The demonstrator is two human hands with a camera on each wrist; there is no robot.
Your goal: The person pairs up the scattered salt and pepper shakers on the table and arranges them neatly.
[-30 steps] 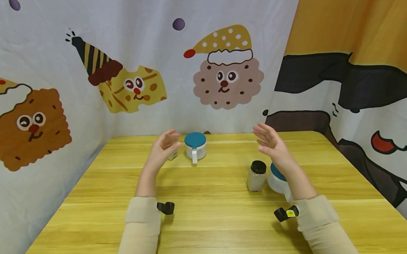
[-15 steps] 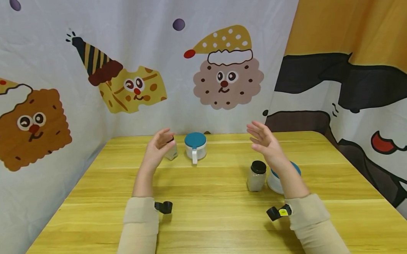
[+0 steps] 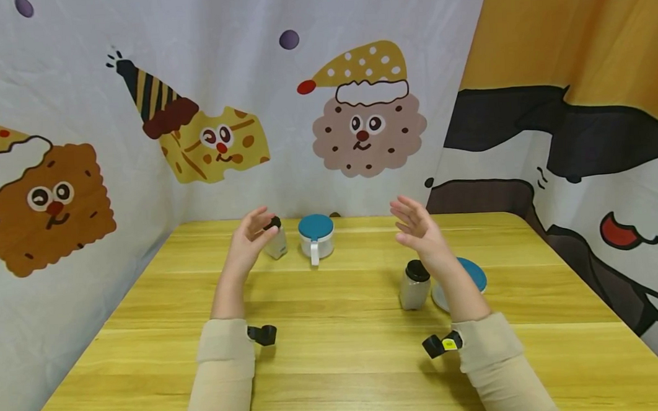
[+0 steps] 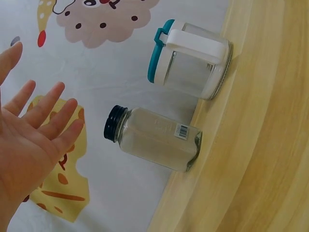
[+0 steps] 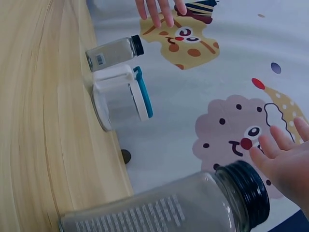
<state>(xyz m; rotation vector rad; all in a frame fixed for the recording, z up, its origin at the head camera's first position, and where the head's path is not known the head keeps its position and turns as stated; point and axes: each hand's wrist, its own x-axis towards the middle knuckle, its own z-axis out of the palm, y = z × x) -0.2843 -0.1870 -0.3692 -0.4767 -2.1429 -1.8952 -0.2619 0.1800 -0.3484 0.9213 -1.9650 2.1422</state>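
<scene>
My left hand (image 3: 246,246) hovers above the back left of the table, fingers relaxed and holding nothing. Just beyond it stands a clear bottle with a black cap (image 3: 277,244), partly covered by the hand in the head view; a barcode label shows in the left wrist view. Right of that is a clear handled jar with a blue lid (image 3: 316,236). My right hand (image 3: 424,238), also loosely spread, is in the air above a second black-capped bottle (image 3: 414,286). Behind my right forearm a second blue-lidded jar (image 3: 472,275) is partly hidden.
The wooden table (image 3: 337,354) reaches back to a white curtain (image 3: 282,170) printed with cartoon food. Small black cameras sit on both wrists, at the sleeve cuffs. A dark round spot (image 5: 126,156) shows by the table's back edge.
Both hands have drifted left, the right one farther. More of the back left bottle now shows, and my right forearm covers a different part of the right jar. Bottles and jars stay put.
</scene>
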